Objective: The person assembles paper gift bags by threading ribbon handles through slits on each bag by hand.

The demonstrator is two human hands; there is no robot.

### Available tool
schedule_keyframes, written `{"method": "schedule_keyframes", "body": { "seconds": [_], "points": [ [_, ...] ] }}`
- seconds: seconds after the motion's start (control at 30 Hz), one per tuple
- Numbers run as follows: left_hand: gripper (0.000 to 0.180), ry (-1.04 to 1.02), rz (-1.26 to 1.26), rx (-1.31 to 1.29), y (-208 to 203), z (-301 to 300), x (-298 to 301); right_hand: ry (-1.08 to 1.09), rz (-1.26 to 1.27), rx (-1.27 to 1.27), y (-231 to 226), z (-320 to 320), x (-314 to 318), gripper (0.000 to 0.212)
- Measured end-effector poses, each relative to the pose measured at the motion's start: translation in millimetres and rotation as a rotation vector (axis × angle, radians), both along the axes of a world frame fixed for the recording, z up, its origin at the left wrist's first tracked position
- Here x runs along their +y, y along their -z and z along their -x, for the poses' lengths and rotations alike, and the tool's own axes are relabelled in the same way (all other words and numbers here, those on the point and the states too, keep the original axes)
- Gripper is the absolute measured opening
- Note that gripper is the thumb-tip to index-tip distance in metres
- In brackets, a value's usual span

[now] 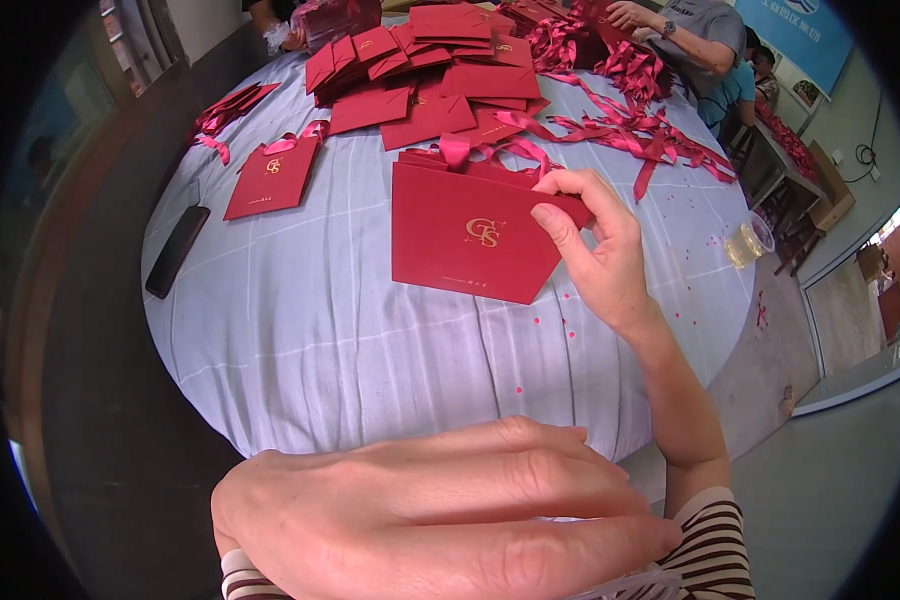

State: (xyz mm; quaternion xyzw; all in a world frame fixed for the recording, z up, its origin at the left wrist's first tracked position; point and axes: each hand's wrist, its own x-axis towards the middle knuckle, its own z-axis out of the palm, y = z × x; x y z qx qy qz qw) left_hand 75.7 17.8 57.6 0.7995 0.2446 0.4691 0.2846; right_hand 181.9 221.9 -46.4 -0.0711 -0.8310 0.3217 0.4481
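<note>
My right hand (602, 240) pinches the upper right corner of a red paper gift bag (445, 235) between thumb and fingers. This bag has gold print and pink ribbon handles, and layered edges show behind its top. Very close in front, my left hand (420, 510) stretches across the lower middle, back turned up, fingers bent and pointing right. Under its fingertips shows part of a clear plastic thing (635, 585); its kind is hidden, as is my left thumb. Another red gift bag (275, 180) lies farther left.
A pile of flat red bags (460, 80) covers the table's far side. Pink ribbons (650, 140) spread at far right. A black phone (177, 250) lies left, a clear plastic tub (748, 243) right. Red paper dots (570, 334) are scattered. Another person's hand (635, 18) works at the back.
</note>
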Motion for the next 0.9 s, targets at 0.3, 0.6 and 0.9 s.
{"method": "schedule_keyframes", "body": {
  "seconds": [0.3, 0.6, 0.9],
  "points": [
    [0.03, -0.198, -0.177, -0.262, 29.9, -18.7, -4.6, 0.018, -0.001, -0.024, -1.8, -1.4, -1.3, 0.016],
    [0.031, -0.249, -0.35, -0.139, 29.6, -15.3, -3.7, 0.011, -0.053, -0.004, -3.5, -1.0, -1.8, 0.015],
    [0.049, 0.076, 0.076, -0.3, 33.8, 6.1, -6.5, 0.029, 0.0, -0.012, -1.0, -0.8, -0.5, 0.015]
  ]
}}
